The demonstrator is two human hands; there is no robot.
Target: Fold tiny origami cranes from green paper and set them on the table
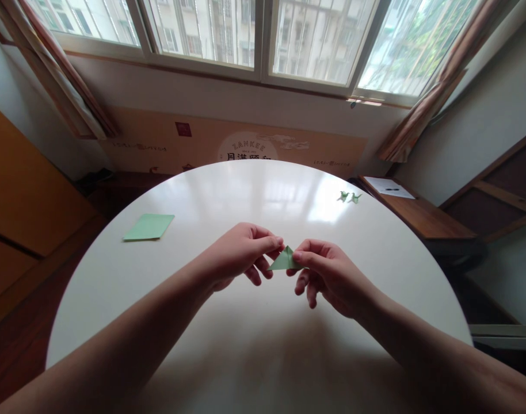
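Above the round white table (254, 333) I hold a small green paper folded into a triangle (284, 261). My left hand (241, 253) pinches its upper left corner between thumb and forefinger. My right hand (327, 273) pinches its right side, the other fingers curled below. Both hands hover just above the tabletop near its middle.
A flat stack of green paper sheets (148, 226) lies at the table's left. Two small folded green paper figures (348, 197) stand at the far right. A wooden side desk (418, 213) with a white sheet (390, 187) is to the right. Window and curtains lie behind.
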